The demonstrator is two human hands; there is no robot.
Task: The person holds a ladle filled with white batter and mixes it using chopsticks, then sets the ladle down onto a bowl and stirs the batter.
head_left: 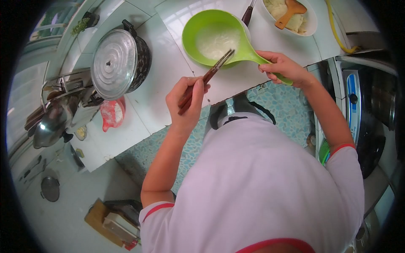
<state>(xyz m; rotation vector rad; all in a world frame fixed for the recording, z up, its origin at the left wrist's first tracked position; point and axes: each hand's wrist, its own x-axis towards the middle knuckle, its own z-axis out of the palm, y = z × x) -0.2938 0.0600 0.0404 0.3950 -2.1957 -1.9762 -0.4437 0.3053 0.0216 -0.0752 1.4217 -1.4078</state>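
A green long-handled dipper (190, 33) holds a whitish liquid or batter (217, 41) and is over the white counter near its edge. My right hand (284, 68) is closed around the dipper's handle, to the right of the bowl. In my left hand (185, 99) is a pair of dark brown chopsticks (209, 75), gripped along their length. Their tips point up and to the right, at the near side of the dipper's bowl. Whether the tips touch the liquid, I cannot tell.
A lidded pot (113, 63) stands on the counter (145, 111) at left, with a red floury scoop (112, 114) nearby. A white bowl (311, 21) with pale food and a wooden paddle (290, 12) is at upper right. A yellow hose (333, 25) runs beside it.
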